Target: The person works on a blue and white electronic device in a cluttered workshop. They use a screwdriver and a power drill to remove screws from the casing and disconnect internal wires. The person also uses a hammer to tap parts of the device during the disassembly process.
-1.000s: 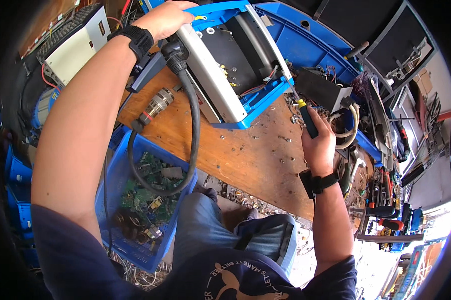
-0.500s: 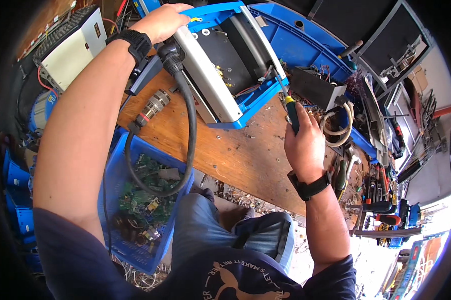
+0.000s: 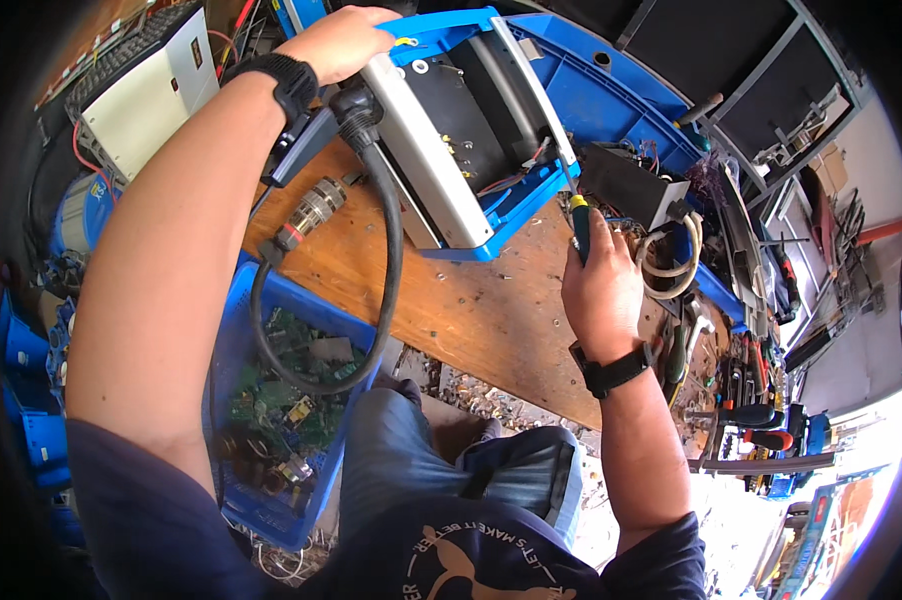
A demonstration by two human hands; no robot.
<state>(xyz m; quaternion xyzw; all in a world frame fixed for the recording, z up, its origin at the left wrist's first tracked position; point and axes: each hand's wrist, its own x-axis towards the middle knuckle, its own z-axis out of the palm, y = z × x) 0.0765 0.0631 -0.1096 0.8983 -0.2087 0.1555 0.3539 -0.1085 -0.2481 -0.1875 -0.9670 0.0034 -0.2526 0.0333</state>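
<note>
So down at the far left there's a blue bin point(image 3: 271, 330) full of green circuit boards sitting below the bench point(image 3: 471, 310) edge, and a thick black cable point(image 3: 389, 250) loops over it from the top corner of the unit. The left hand point(image 3: 343, 42) is pressed over the top edge of the blue-and-white housing point(image 3: 451, 140), fingers wrapped on the blue frame to brace it; the housing is tipped up on its lower blue edge on the wooden bench, open black inside facing the person. That bracing grip matters, I'd say: keep the weight pushing down into the bench so the case can't rock when force goes in from the other side. The right hand point(image 3: 601, 290) is clenched around the yellow-and-black handle of a screwdriver point(image 3: 576, 215), shaft pointing up into the lower right corner of the housing by some thin wires. I can't see whether the tip is actually seated in a screw head. My guess for doing this well: line the shaft straight with the screw, push in firmly before turning, and keep clear of those wires. Further right sits a black box point(image 3: 631, 185) with a coil of white cable point(image 3: 671, 265) just beside the hand.
</note>
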